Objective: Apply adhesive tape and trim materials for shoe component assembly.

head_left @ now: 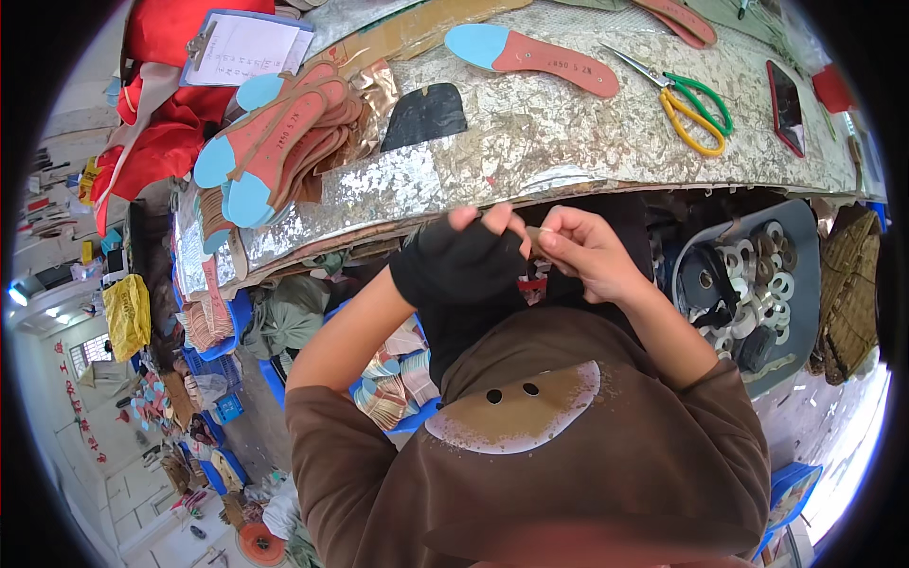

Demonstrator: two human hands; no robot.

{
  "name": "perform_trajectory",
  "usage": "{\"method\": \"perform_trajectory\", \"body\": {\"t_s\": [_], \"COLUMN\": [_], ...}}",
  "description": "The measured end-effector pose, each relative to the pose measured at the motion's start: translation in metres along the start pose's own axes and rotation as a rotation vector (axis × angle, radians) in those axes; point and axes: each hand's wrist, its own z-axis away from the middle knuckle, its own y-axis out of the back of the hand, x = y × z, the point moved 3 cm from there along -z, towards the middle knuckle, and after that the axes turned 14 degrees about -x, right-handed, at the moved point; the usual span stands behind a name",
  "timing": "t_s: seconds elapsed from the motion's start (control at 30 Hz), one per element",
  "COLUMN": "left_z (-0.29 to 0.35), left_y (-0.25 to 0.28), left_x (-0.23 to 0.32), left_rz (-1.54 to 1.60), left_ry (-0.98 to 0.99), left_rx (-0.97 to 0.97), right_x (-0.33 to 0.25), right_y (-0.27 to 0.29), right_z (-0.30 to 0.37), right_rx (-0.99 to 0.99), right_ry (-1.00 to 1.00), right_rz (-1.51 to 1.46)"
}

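Just off the table's near edge, my left hand (464, 257) in a black fingerless glove and my bare right hand (593, 254) meet in front of my body. The fingers of both are closed, fingertips almost touching. Between them shows a bit of a small brownish piece, too covered to name. Beyond my hands a single insole (559, 72), blue at one end and reddish brown along the rest, lies on the table (568, 133). A fanned stack of similar insoles (301, 125) sits at the left.
Scissors (696, 114) with one yellow and one green handle lie at the right, near a red-edged phone (785, 109). A black patch (425, 116) and a clipboard (248, 49) are farther left. Below the table, a grey bin (803, 284) holds several tape rolls; blue crates (237, 317) hold insoles.
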Motion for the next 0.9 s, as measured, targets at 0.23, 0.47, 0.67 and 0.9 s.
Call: {"method": "perform_trajectory", "body": {"t_s": [0.23, 0.47, 0.67, 0.9], "left_z": [-0.074, -0.05, -0.005, 0.011], "left_y": [-0.11, -0.148, -0.041, -0.042], "left_x": [-0.099, -0.127, -0.067, -0.048], "left_rz": [0.305, 0.746, 0.88, 1.047], "left_ry": [0.329, 0.703, 0.823, 0.904], "left_rx": [-0.266, -0.359, -0.123, 0.016], "right_x": [-0.018, -0.03, -0.088, -0.114], "right_y": [-0.001, -0.018, -0.023, -0.002], "right_z": [-0.008, -0.019, -0.012, -0.093], "right_rx": [0.074, 0.0, 0.043, 0.039], "right_ry": [0.298, 0.176, 0.108, 0.071], "right_rz": [0.106, 0.128, 0.418, 0.707]}}
